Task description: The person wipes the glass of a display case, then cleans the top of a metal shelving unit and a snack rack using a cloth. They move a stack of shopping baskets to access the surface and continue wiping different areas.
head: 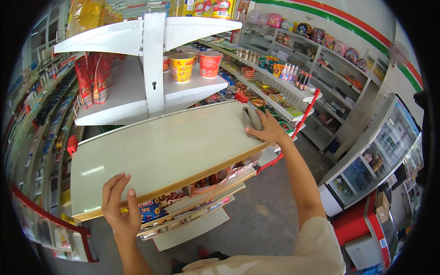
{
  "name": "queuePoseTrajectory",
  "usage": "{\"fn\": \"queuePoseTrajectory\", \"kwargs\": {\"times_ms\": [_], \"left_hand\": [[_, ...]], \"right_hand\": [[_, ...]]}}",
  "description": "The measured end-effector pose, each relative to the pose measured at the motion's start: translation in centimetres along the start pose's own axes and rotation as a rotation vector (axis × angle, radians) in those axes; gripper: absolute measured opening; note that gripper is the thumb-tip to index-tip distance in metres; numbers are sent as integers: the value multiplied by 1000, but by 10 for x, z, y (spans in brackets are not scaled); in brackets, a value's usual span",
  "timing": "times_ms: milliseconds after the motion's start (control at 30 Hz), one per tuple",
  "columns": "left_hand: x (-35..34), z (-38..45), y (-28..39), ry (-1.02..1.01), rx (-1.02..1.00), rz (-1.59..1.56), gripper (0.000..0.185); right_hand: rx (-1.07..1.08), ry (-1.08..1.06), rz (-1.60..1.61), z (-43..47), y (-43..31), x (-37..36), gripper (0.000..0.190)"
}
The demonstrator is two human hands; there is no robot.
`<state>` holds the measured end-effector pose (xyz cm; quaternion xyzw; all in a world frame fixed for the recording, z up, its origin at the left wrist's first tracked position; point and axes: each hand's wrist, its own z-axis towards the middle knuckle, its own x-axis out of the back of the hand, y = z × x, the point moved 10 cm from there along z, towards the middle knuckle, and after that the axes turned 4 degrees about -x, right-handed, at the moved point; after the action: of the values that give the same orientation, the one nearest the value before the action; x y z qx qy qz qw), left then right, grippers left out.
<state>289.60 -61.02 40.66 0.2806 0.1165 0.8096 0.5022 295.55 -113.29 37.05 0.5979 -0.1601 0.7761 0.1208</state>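
Note:
A pale metal shelf top point(165, 144) with a yellowish front edge strip stretches before me. At its right end, my right hand point(268, 129) presses a folded grey cloth point(252, 122) onto the surface, fingers over the cloth's right side and thumb across its lower part. My left hand point(122, 204) is at the front edge near the left end, fingers raised and apart, holding nothing; whether its palm touches the edge I cannot tell. Below the edge, packaged snacks, among them a blue snack packet point(150, 210), lie on the lower shelves.
Behind the shelf top, a white end shelf point(113, 110) bears red pouches point(90, 82) and instant noodle cups point(182, 67). Stocked shelving point(275, 92) runs at the right, with display fridges point(367, 154) beyond. More stocked shelves point(44, 130) stand at the left.

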Motion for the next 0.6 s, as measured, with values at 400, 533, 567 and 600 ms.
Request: {"fn": "queuePoseTrajectory", "kwargs": {"times_ms": [400,533,567,600], "left_hand": [[39,-4,-36,-58,68,446,71],[38,-4,-34,-17,34,420,78],[39,-4,-34,-8,24,399,78],[40,-4,-33,1,14,376,79]], "right_hand": [[5,68,194,-32,-76,11,57],[145,28,307,-65,-163,5,58],[199,20,338,-74,-189,2,59],[265,52,312,-84,-219,1,60]]}}
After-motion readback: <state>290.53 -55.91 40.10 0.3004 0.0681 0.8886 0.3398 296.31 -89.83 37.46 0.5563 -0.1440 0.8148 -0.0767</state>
